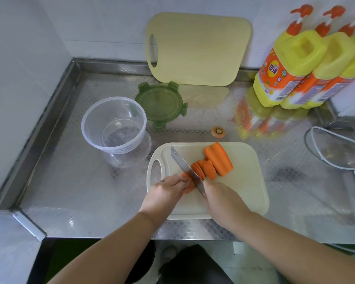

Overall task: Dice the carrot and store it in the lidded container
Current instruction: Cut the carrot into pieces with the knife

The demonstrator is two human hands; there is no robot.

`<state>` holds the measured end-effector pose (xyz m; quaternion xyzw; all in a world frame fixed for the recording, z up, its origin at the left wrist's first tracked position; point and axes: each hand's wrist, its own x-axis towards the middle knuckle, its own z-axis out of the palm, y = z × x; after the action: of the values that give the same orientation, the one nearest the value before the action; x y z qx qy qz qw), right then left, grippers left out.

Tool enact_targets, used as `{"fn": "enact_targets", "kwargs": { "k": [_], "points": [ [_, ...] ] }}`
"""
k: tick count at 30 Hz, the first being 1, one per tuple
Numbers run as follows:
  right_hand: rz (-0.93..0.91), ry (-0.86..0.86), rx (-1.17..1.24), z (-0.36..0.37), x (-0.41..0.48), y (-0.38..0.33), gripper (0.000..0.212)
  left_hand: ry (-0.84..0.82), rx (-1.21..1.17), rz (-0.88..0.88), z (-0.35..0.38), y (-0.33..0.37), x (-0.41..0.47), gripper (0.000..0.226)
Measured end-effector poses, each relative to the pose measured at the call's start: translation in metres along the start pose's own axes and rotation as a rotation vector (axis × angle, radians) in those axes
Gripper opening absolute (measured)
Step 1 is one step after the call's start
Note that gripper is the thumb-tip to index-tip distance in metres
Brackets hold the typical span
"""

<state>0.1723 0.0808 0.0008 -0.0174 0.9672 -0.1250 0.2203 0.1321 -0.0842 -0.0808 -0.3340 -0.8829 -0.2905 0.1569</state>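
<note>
A white cutting board lies on the steel counter. On it rest big carrot chunks and a fan of thin carrot slices. My left hand holds down a carrot piece with curled fingers. My right hand grips the handle of a knife, whose blade stands edge-down in the carrot just right of my left fingers. A clear round container stands open to the left of the board, with its green clip lid lying flat beside it.
A cut carrot end lies on the counter behind the board. A yellow cutting board leans on the tiled wall. Three yellow detergent bottles stand at the back right. A glass lid lies at the right.
</note>
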Motion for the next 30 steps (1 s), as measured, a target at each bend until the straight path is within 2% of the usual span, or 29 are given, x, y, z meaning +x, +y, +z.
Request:
{"fn": "enact_targets", "kwargs": {
  "k": [8, 11, 14, 17, 20, 30],
  "points": [
    [0.043, 0.02, -0.026, 0.004, 0.006, -0.011, 0.024, -0.001, -0.017, 0.015, 0.003, -0.003, -0.005, 0.017],
    [0.091, 0.049, 0.1, 0.008, 0.004, -0.003, 0.012, -0.038, -0.025, 0.0, 0.001, -0.001, -0.003, 0.017],
    [0.125, 0.152, 0.231, 0.004, 0.003, 0.003, 0.017, -0.052, -0.018, -0.044, 0.001, -0.001, -0.003, 0.018],
    [0.038, 0.245, 0.184, -0.005, -0.003, -0.001, 0.02, -0.064, 0.026, -0.069, 0.003, 0.001, -0.004, 0.016],
    [-0.027, 0.252, 0.09, -0.009, -0.008, -0.008, 0.019, -0.076, 0.04, -0.11, 0.002, 0.003, -0.005, 0.019],
    [0.007, 0.182, -0.046, -0.003, -0.012, -0.014, 0.025, -0.049, 0.051, -0.113, 0.001, 0.005, -0.004, 0.023]
  ]
}}
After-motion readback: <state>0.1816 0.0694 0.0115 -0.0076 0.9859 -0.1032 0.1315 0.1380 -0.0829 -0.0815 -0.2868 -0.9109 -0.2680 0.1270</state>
